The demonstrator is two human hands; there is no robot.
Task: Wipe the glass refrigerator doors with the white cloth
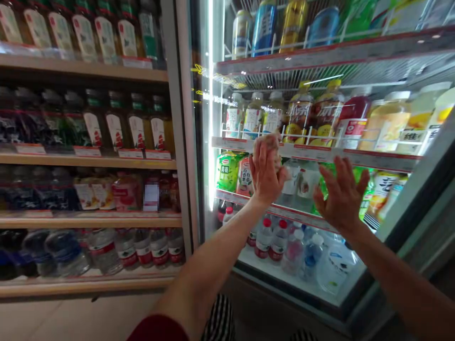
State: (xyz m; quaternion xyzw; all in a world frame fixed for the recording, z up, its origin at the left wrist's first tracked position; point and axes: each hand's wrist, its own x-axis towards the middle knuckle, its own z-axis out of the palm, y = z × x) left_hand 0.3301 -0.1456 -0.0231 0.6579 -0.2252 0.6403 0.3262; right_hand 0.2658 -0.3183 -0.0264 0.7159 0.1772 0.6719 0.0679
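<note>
My left hand (267,176) is raised in front of the lit drinks fridge. Its fingers lie over a crumpled, pale pinkish cloth (273,142), partly hidden and blurred, that appears pressed to the glass. Behind this hand are a red tea pouch (245,176) and a green pouch (227,171). To the right, my right hand (341,196) has its fingers spread and holds nothing. It is up near the glass, in front of bright green packs; whether it touches the glass I cannot tell.
Bottles with red caps (264,237) and a large clear jug (336,267) fill the fridge bottom. Cans (265,28) stand on its top shelf. Left of the fridge frame (183,118), wooden shelves (88,161) hold rows of bottles. Tiled floor (71,317) lies below.
</note>
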